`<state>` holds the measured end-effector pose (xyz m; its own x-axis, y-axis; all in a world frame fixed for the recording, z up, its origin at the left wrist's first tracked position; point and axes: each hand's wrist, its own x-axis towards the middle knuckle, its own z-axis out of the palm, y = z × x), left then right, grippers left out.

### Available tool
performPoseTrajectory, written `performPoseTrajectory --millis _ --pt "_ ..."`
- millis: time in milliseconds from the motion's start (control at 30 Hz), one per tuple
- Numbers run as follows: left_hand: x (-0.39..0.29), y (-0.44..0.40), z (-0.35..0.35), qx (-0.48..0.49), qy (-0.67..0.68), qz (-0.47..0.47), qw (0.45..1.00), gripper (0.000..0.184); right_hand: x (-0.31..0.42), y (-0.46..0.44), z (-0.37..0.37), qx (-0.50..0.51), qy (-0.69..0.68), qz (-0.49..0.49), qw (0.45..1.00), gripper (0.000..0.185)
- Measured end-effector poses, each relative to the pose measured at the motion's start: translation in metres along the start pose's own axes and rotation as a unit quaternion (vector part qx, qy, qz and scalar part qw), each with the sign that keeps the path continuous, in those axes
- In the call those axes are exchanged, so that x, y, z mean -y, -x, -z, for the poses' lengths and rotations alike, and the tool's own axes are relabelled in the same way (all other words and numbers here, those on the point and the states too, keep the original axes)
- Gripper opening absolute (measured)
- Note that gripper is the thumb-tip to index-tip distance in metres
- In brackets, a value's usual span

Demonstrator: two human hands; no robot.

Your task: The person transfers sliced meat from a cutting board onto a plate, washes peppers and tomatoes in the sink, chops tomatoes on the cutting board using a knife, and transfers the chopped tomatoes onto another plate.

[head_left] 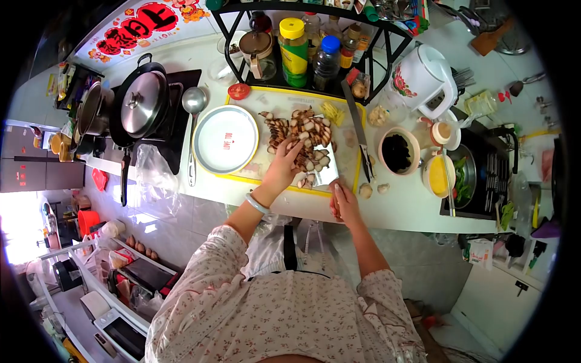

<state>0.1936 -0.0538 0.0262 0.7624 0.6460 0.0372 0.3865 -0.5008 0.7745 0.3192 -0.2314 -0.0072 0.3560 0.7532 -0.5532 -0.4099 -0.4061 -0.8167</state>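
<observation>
On the yellow-edged cutting board (272, 101) lies a heap of sliced brown meat (311, 130). My left hand (284, 166) rests on the near left side of the heap, fingers spread over the slices. My right hand (344, 204) is closed round the handle of a cleaver, whose shiny blade (327, 172) lies flat, partly under the slices. Left of the heap is a white plate (226, 140) with a grey rim and nothing on it. Yellow shreds (332, 113) sit behind the meat, and a long knife (356, 115) lies along the board's right side.
Left are a ladle (193, 103) and a lidded wok (140, 104). A rack with bottles (293, 51) stands behind the board. To the right are a bowl of black food (397, 152), a yellow-filled bowl (438, 175), a pan of greens (463, 181) and a white kettle (423, 78).
</observation>
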Motion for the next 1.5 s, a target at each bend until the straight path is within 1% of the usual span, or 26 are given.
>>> performPoseTrajectory --millis 33,100,167,200,267,333,400,467,533,567,633,667,767,800,867,933,1067,1133,1167,1233,1367,1400,1433,1467,1500 --pt "-0.005 -0.001 0.000 -0.005 -0.003 -0.019 1.000 0.075 0.002 0.002 0.004 0.000 0.002 0.000 1.000 0.023" --pt "-0.017 -0.002 0.003 -0.003 0.012 -0.019 1.000 0.074 0.010 0.010 0.010 0.004 -0.010 -0.005 1.000 0.025" --pt "-0.028 -0.003 0.007 0.023 0.029 0.016 0.999 0.069 0.022 0.018 0.010 0.004 -0.016 -0.013 1.000 0.026" --pt "-0.029 -0.002 0.007 0.019 0.031 0.014 0.999 0.069 0.025 0.019 0.011 0.002 -0.019 -0.019 1.000 0.026" --pt "-0.029 -0.001 0.011 0.001 0.043 -0.004 0.999 0.070 0.031 0.021 0.008 0.005 -0.018 -0.023 1.000 0.026" --pt "-0.031 0.003 0.021 -0.023 0.046 -0.004 0.999 0.071 0.038 0.021 0.000 0.003 -0.004 -0.002 1.000 0.026" --pt "-0.031 0.009 0.038 -0.055 0.038 0.003 0.998 0.074 0.049 0.019 -0.015 0.022 0.014 0.008 1.000 0.026" --pt "-0.022 0.015 0.058 -0.075 0.028 0.018 0.997 0.075 0.056 0.009 -0.033 0.046 0.034 0.020 0.998 0.025" --pt "-0.009 0.024 0.078 -0.089 0.009 0.056 0.994 0.076 0.058 -0.005 -0.054 0.093 0.053 0.050 0.993 0.025" --pt "-0.002 0.027 0.087 -0.099 0.007 0.061 0.993 0.076 0.059 -0.012 -0.067 0.103 0.058 0.051 0.992 0.025" --pt "0.011 0.035 0.105 -0.093 0.042 0.110 0.989 0.075 0.059 -0.025 -0.092 0.118 0.077 0.039 0.989 0.025" --pt "0.027 0.039 0.105 -0.109 0.011 0.101 0.989 0.075 0.057 -0.030 -0.101 0.125 0.083 0.039 0.988 0.025" --pt "0.052 0.044 0.119 -0.116 0.052 0.119 0.985 0.074 0.052 -0.046 -0.127 0.121 0.125 0.030 0.984 0.025" --pt "0.062 0.044 0.121 -0.123 0.064 0.103 0.985 0.074 0.052 -0.050 -0.134 0.117 0.140 0.029 0.983 0.026" --pt "0.080 0.047 0.121 -0.131 0.070 0.114 0.982 0.074 0.050 -0.054 -0.145 0.114 0.157 0.025 0.981 0.027" --pt "0.084 0.048 0.125 -0.131 0.088 0.129 0.979 0.073 0.051 -0.057 -0.154 0.098 0.176 0.033 0.979 0.028" --pt "0.098 0.050 0.124 -0.138 0.105 0.123 0.977 0.073 0.057 -0.058 -0.159 0.073 0.206 0.023 0.976 0.029" --pt "0.102 0.051 0.126 -0.143 0.108 0.120 0.976 0.071 0.060 -0.059 -0.158 0.055 0.267 0.074 0.959 0.030" --pt "0.105 0.052 0.126 -0.142 0.110 0.119 0.977 0.071 0.062 -0.060 -0.157 0.052 0.268 0.074 0.959 0.030" --pt "0.106 0.053 0.128 -0.149 0.102 0.110 0.977 0.064 0.068 -0.059 -0.160 0.022 0.302 0.098 0.948 0.031" --pt "0.111 0.051 0.127 -0.173 0.063 0.087 0.979 0.057 0.080 -0.053 -0.161 0.010 0.338 0.074 0.938 0.029" --pt "0.109 0.050 0.129 -0.197 0.026 0.067 0.978 0.052 0.076 -0.056 -0.158 0.008 0.337 0.074 0.939 0.029" --pt "0.107 0.048 0.131 -0.220 -0.010 0.047 0.974 0.048 0.069 -0.060 -0.153 -0.006 0.380 0.122 0.917 0.029" --pt "0.105 0.046 0.133 -0.219 -0.010 0.046 0.975 0.048 0.064 -0.063 -0.148 -0.020 0.422 0.170 0.890 0.029" --pt "0.099 0.044 0.139 -0.238 -0.017 0.039 0.970 0.043 0.067 -0.059 -0.147 -0.021 0.421 0.171 0.891 0.029"
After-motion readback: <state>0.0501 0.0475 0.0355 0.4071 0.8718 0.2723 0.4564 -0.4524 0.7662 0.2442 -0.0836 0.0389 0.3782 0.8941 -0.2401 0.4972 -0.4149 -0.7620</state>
